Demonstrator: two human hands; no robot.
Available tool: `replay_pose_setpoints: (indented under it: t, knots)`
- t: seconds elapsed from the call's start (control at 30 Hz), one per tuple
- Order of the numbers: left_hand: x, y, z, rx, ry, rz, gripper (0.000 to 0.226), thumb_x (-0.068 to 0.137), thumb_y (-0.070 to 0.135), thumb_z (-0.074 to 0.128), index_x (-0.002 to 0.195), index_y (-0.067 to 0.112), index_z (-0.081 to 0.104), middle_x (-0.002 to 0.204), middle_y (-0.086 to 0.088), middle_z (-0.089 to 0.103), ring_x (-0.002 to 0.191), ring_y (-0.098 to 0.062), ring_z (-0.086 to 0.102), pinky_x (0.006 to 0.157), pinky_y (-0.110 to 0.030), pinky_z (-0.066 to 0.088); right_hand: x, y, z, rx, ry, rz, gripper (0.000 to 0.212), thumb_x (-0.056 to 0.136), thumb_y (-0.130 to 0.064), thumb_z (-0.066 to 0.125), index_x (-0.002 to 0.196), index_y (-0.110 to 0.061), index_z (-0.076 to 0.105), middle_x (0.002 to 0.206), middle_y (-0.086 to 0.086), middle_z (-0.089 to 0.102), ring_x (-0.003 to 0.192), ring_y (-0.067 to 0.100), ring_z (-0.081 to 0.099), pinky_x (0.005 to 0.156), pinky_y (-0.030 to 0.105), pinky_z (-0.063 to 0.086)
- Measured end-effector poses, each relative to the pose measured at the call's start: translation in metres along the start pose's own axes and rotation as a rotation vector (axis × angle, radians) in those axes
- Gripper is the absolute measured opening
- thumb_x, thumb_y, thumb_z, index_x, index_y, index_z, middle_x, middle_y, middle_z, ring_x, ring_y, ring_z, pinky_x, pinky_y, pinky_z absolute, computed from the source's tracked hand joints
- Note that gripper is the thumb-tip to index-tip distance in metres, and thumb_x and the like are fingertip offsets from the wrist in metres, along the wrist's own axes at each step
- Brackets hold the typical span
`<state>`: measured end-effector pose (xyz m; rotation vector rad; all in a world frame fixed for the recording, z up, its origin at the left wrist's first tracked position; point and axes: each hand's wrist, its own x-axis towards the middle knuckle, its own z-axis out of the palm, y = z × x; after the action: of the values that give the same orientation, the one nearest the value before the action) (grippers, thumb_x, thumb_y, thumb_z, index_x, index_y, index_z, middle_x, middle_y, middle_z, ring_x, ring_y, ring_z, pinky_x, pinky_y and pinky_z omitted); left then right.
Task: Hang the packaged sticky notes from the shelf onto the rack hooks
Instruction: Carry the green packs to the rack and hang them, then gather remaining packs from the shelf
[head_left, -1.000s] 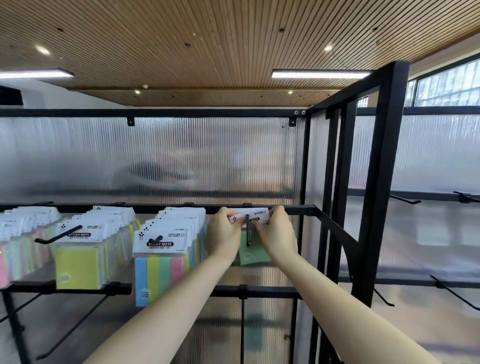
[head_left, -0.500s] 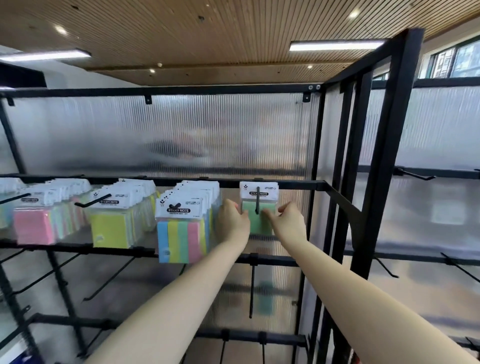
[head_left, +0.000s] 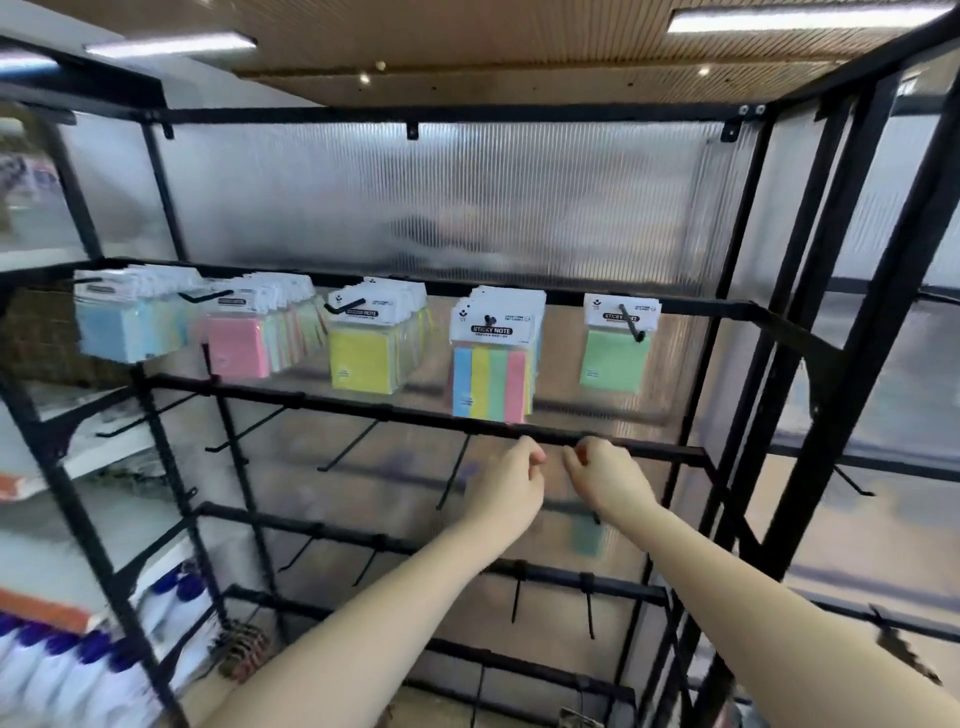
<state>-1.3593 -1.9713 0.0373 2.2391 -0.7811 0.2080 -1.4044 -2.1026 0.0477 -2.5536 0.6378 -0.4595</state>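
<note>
A green sticky note pack (head_left: 616, 357) hangs alone on the rightmost hook (head_left: 633, 326) of the black rack's top row. To its left hang a striped multicolour stack (head_left: 492, 376), a yellow stack (head_left: 363, 364), a pink stack (head_left: 238, 346) and a blue stack (head_left: 111, 332). My left hand (head_left: 506, 486) and my right hand (head_left: 605, 480) hover side by side below the second crossbar (head_left: 322, 402), fingers loosely curled, holding nothing.
Bare black hooks (head_left: 345, 449) stick out from the lower bars. A thick black post (head_left: 852, 332) stands at the right. Shelves with blue-capped white bottles (head_left: 62, 670) are at the lower left. A ribbed translucent panel (head_left: 467, 208) backs the rack.
Both hands let go of the green pack, which now hangs on its hook, and dropped below the second bar. The view has tilted down and left.
</note>
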Motion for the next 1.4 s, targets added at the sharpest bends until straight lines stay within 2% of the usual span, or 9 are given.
replay_pose_setpoints:
  t: [0.13,0.23,0.4,0.77,0.87,0.97,1.07,1.23,1.4]
  knots:
    - [-0.035,-0.053,-0.06,0.064,0.07,0.008,0.014,0.096,0.023,0.044,0.102,0.022,0.056,0.102,0.001,0.065,0.093,-0.021,0.059,0.067,-0.03,0.042,-0.029,-0.062,0.031,-0.131,-0.062,-0.132,0.031,0.093,-0.032,0.044,0.067,-0.016,0.043,0.075,0.005,0.053,0.072,0.029,0.052,0.062,0.032,0.041]
    - [-0.066,-0.106,-0.11,0.156,0.081,-0.039,0.014,0.098,0.024,0.042,0.1,0.02,0.055,0.1,0.001,0.063,0.081,-0.017,0.054,0.058,-0.026,0.037,-0.051,-0.117,0.064,-0.132,-0.104,-0.225,0.027,0.094,-0.034,0.042,0.075,-0.016,0.047,0.08,0.005,0.055,0.074,0.03,0.052,0.064,0.033,0.043]
    - [-0.12,-0.199,-0.188,0.273,0.107,-0.214,0.016,0.098,0.024,0.043,0.105,0.017,0.055,0.102,-0.002,0.063,0.084,-0.019,0.055,0.062,-0.025,0.038,-0.08,-0.215,0.132,-0.078,-0.168,-0.377,0.028,0.097,-0.034,0.043,0.087,-0.012,0.057,0.084,0.006,0.059,0.082,0.03,0.061,0.067,0.036,0.049]
    - [-0.21,-0.341,-0.328,0.305,0.187,-0.642,0.01,0.093,0.014,0.045,0.087,0.021,0.05,0.095,-0.007,0.065,0.091,-0.028,0.06,0.067,-0.031,0.042,-0.13,-0.404,0.254,-0.023,-0.464,-0.63,0.03,0.096,-0.032,0.043,0.07,-0.016,0.045,0.076,0.005,0.054,0.076,0.03,0.057,0.064,0.032,0.043]
    - [-0.224,-0.384,-0.353,0.3,0.177,-0.749,0.009,0.092,0.011,0.042,0.089,0.018,0.046,0.095,-0.011,0.063,0.091,-0.028,0.06,0.073,-0.033,0.045,-0.133,-0.449,0.292,-0.025,-0.517,-0.702,0.028,0.095,-0.032,0.043,0.09,-0.008,0.057,0.084,0.011,0.058,0.084,0.035,0.061,0.071,0.037,0.05]
    - [-0.227,-0.428,-0.377,0.31,0.181,-0.768,0.01,0.092,0.007,0.039,0.089,0.015,0.045,0.088,-0.005,0.057,0.085,-0.023,0.054,0.061,-0.025,0.036,-0.13,-0.493,0.333,-0.017,-0.545,-0.803,0.026,0.094,-0.03,0.043,0.088,-0.007,0.053,0.085,0.014,0.058,0.088,0.035,0.06,0.066,0.034,0.042]
    - [-0.216,-0.467,-0.405,0.375,0.232,-0.824,0.013,0.091,0.01,0.038,0.097,0.013,0.049,0.088,-0.002,0.053,0.08,-0.019,0.046,0.064,-0.026,0.031,-0.118,-0.538,0.369,0.039,-0.566,-0.835,0.024,0.093,-0.029,0.044,0.082,-0.009,0.05,0.087,0.014,0.061,0.084,0.035,0.059,0.065,0.034,0.042]
    - [-0.173,-0.531,-0.455,0.452,0.207,-0.874,0.02,0.091,0.013,0.038,0.106,0.012,0.052,0.103,-0.008,0.063,0.088,-0.025,0.055,0.068,-0.029,0.037,-0.079,-0.606,0.412,0.071,-0.596,-0.874,0.032,0.094,-0.028,0.042,0.064,-0.019,0.037,0.073,0.004,0.049,0.07,0.027,0.05,0.06,0.031,0.036]
    - [-0.14,-0.594,-0.49,0.45,0.2,-0.86,0.022,0.095,0.017,0.036,0.11,0.017,0.053,0.103,-0.007,0.064,0.087,-0.024,0.06,0.064,-0.031,0.045,-0.041,-0.665,0.459,0.078,-0.576,-0.893,0.029,0.093,-0.026,0.044,0.07,-0.009,0.049,0.072,0.008,0.055,0.069,0.027,0.054,0.058,0.033,0.041]
